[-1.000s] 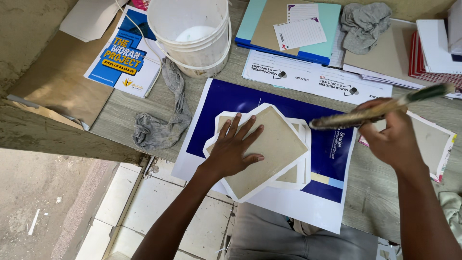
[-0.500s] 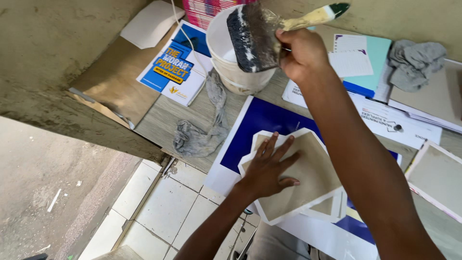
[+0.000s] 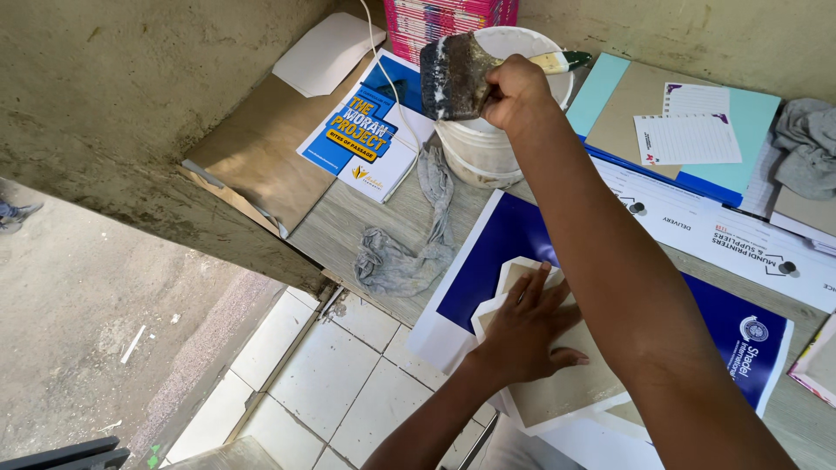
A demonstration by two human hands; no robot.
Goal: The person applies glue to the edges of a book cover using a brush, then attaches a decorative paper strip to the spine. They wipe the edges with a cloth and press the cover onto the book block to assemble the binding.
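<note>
While two hands [image 3: 522, 335] work: one brush [image 3: 457, 74] | one bucket [image 3: 488, 144]

Right hand [image 3: 514, 91] has carried the brush [image 3: 457, 77] over the bucket [image 3: 488, 144]

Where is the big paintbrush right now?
In the head view the paintbrush is top centre, held up in the right hand over the white bucket, beside the blue booklet.

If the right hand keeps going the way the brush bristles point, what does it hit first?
Probably the blue booklet left of the white bucket. The right hand holds the brush above the bucket, bristles aimed left; height is unclear.
</note>
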